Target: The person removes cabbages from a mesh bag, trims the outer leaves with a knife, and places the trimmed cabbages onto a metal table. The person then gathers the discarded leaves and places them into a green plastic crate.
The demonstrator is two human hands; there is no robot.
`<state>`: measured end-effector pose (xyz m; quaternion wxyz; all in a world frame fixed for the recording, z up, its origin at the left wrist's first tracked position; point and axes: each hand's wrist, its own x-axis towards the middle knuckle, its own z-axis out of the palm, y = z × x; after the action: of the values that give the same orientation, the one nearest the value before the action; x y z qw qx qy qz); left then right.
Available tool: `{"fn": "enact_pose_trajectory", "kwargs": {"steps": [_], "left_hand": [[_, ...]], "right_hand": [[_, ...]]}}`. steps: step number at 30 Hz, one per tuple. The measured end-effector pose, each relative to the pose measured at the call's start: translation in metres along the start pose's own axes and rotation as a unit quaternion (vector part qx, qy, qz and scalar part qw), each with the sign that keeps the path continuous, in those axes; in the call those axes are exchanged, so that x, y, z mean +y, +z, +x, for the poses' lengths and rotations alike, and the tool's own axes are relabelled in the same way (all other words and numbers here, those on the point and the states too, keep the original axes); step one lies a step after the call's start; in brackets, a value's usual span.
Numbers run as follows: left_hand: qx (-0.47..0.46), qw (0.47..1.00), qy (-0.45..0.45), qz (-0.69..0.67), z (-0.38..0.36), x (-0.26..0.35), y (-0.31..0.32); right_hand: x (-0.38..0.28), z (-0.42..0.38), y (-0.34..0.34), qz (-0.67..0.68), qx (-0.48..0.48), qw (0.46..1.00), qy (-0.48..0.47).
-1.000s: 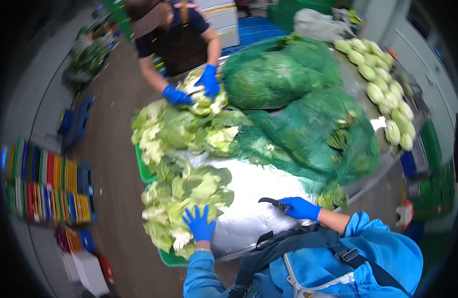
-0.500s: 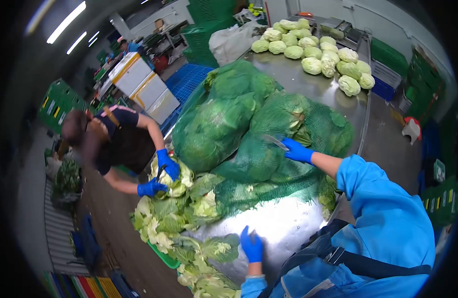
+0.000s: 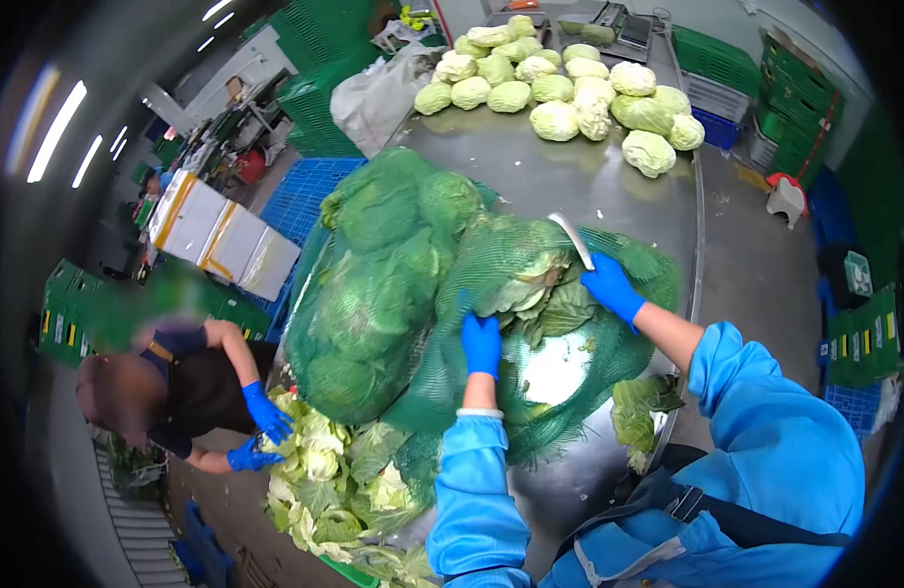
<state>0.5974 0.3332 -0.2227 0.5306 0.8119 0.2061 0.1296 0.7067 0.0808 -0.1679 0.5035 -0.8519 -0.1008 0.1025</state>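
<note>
My right hand (image 3: 612, 288), in a blue glove, is closed round a knife (image 3: 573, 241) whose curved blade points up and left over a green net bag (image 3: 501, 265). Cabbages with loose outer leaves (image 3: 555, 309) show in the bag's mouth. My left hand (image 3: 481, 345), also gloved in blue, is on the netting at the near left side of that opening, its fingers closed on the net. A second full net bag (image 3: 374, 294) lies to the left, against the first one.
Trimmed cabbages (image 3: 555, 88) are grouped at the table's far end. Cut leaves (image 3: 325, 490) pile up at the near left edge. A co-worker (image 3: 202, 382) in blue gloves stands at the left. A stool (image 3: 787, 199) is on the floor at right.
My left hand has moved up from the bare tabletop to the net. The bag's mouth is spread wider, showing leaves. The co-worker's hands are now apart over the leaves.
</note>
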Motion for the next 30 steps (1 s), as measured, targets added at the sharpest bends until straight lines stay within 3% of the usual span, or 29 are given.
{"fn": "enact_pose_trajectory", "kwargs": {"steps": [2,5,6,10,11,12,13,15,17,19,22,23,24,27,28,29,30], "left_hand": [[0.045,0.995,-0.019,-0.087,0.016,0.022,0.009],[0.087,0.981,-0.068,-0.161,0.023,0.029,0.022],[0.091,0.969,-0.085,-0.215,0.017,0.033,0.029],[0.068,0.918,-0.151,-0.359,-0.021,0.062,0.012],[0.058,0.897,-0.168,-0.405,-0.037,0.064,0.005],[0.06,0.905,-0.138,-0.398,-0.055,0.058,0.0],[0.08,0.912,-0.143,-0.376,-0.076,0.047,-0.007],[0.1,0.905,-0.193,-0.366,-0.134,0.043,-0.026],[0.183,0.895,-0.167,-0.37,-0.206,0.068,-0.036],[0.183,0.877,-0.123,-0.427,-0.273,0.058,-0.041],[0.201,0.83,-0.156,-0.496,-0.366,0.049,-0.029],[0.208,0.82,-0.185,-0.5,-0.393,0.046,-0.022],[0.215,0.809,-0.213,-0.505,-0.419,0.041,-0.02],[0.166,0.822,-0.339,-0.427,-0.491,-0.016,-0.015],[0.029,0.926,-0.334,-0.173,-0.528,-0.071,-0.029],[0.123,0.921,-0.342,-0.138,-0.538,-0.071,-0.044],[0.216,0.908,-0.346,-0.1,-0.545,-0.066,-0.058]], "right_hand": [[-0.009,0.026,-0.001,0.012,-0.021,0.999,-0.027],[0.003,0.053,0.016,0.137,-0.091,0.984,0.065],[-0.009,0.043,0.019,0.18,-0.077,0.98,0.04],[0.004,-0.001,0.024,0.11,-0.066,0.991,0.026],[0.012,-0.026,0.037,0.202,-0.006,0.974,-0.107],[-0.001,-0.054,0.028,0.166,-0.037,0.967,-0.191],[-0.008,-0.088,0.025,0.128,-0.032,0.972,-0.194],[0.008,-0.145,0.037,0.218,-0.035,0.956,-0.195],[-0.006,-0.187,0.029,0.249,-0.086,0.951,-0.164],[-0.019,-0.221,0.025,0.265,-0.153,0.937,-0.169],[-0.026,-0.243,0.025,0.243,-0.264,0.904,-0.234],[-0.031,-0.242,0.026,0.111,-0.27,0.878,-0.379],[-0.028,-0.249,0.037,0.122,-0.322,0.864,-0.367],[0.003,-0.274,0.088,0.096,-0.465,0.807,-0.352],[0.001,-0.283,0.098,0.089,-0.467,0.79,-0.387],[-0.002,-0.289,0.107,0.082,-0.465,0.774,-0.423],[-0.003,-0.293,0.113,0.101,-0.491,0.783,-0.368]]}}
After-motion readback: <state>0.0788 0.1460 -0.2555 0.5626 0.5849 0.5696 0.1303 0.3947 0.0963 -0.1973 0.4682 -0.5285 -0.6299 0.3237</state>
